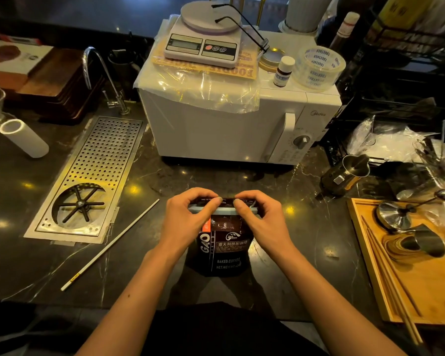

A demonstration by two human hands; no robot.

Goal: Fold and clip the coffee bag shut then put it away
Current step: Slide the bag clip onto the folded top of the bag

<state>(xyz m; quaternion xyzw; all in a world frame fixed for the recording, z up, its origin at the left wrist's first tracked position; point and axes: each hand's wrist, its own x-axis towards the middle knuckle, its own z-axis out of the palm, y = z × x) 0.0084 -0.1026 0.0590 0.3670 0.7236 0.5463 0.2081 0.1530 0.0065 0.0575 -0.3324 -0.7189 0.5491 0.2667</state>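
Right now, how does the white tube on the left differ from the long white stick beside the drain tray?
The white tube is short, fat and hollow, its open end showing; the white stick is long and very thin, with a small yellow mark near its close end. The tube lies left of the perforated drain tray; the stick lies to its right, slanting toward the left hand. Both are white, lie flat on the dark counter and are untouched.

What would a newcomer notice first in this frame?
Both hands, left and right, pinch a pale clip across the folded top of a dark coffee bag standing at the counter's front centre. Behind it sits a white microwave with a scale on top. A perforated drain tray lies to the left.
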